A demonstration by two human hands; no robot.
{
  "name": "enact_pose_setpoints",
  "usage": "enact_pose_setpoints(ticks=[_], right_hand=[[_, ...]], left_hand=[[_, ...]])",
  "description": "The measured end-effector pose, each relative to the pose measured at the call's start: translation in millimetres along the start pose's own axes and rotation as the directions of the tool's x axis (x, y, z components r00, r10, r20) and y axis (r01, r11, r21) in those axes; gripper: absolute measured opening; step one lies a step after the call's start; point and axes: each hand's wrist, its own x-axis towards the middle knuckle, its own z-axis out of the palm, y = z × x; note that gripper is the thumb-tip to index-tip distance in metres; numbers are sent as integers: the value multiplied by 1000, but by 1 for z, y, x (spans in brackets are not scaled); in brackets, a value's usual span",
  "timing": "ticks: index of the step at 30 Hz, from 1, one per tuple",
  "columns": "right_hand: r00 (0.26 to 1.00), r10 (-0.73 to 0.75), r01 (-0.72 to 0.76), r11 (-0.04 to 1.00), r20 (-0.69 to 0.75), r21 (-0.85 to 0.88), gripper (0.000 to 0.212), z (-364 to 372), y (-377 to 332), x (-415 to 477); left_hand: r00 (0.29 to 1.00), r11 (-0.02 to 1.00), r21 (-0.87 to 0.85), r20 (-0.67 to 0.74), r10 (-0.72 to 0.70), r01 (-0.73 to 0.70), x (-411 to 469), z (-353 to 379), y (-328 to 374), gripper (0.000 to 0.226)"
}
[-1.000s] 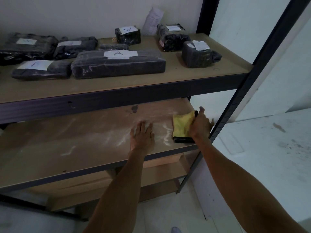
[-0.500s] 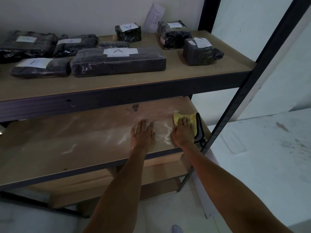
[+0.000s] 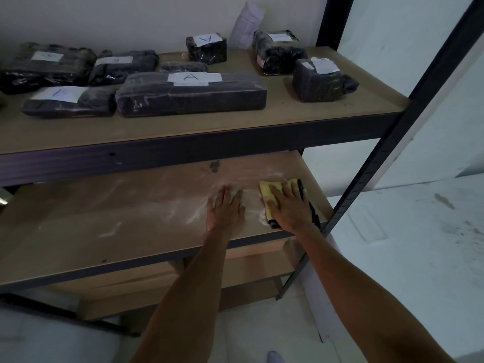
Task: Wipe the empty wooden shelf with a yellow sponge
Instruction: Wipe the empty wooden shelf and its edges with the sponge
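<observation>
Here, the sponge (image 3: 265, 199) was pressed flat under the right grip (image 3: 288, 209), fingers straight, to rub the dusty shelf (image 3: 117, 218); the left grip (image 3: 225, 208), open just beside it, was laid flat, seemingly for support.

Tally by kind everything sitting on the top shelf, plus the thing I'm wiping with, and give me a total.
Dark plastic-wrapped packages: 8
White folded paper: 1
Yellow sponge: 1
Total clearly in view: 10
</observation>
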Motion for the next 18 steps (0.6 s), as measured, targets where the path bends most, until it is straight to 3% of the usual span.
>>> enact_pose_setpoints(ticks=[6,13,16,18], right_hand=[[997,69,-67,997,38,-45,74,2,-2,-3],[995,104,-104,994,7,24,53,6,-13,4],[996,23,-16,996,-85,84,39,9,-25,4],[984,24,18,973,-178,232,39,-1,-26,2]], left_hand=[[999,1000,12,-31,19,-19,4,2,-6,56],[999,999,37,-51,3,-1,9,1,-4,56],[998,999,48,-55,-3,6,9,0,-3,55],[998,999,43,-61,5,-3,8,-2,-4,54]])
